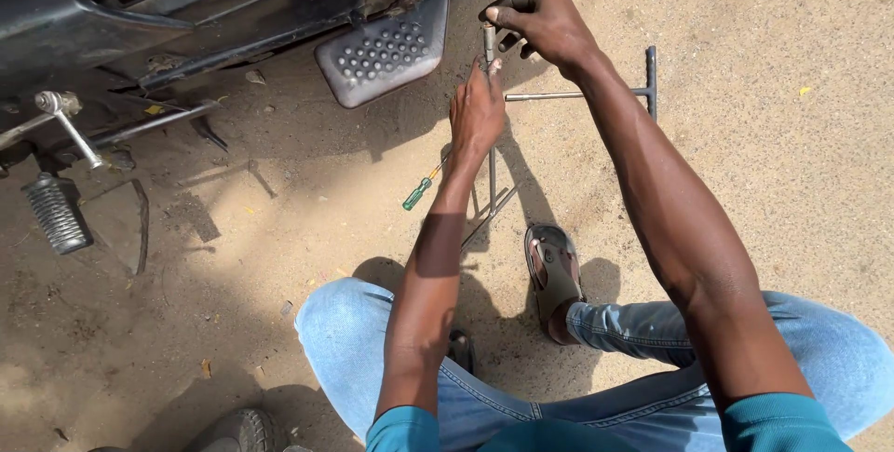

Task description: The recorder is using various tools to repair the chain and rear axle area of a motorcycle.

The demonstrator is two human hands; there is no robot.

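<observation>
Both hands meet on one upright T-handle wrench beside the footrest; left hand wraps its shaft, right hand pinches the top, fingers closed; best keep it plumb, I'd say; another T-wrench, one green screwdriver on the sand.

Green-handled screwdriver, grey studded footrest, light blue jeans, teal sleeves, brown sandal
</observation>
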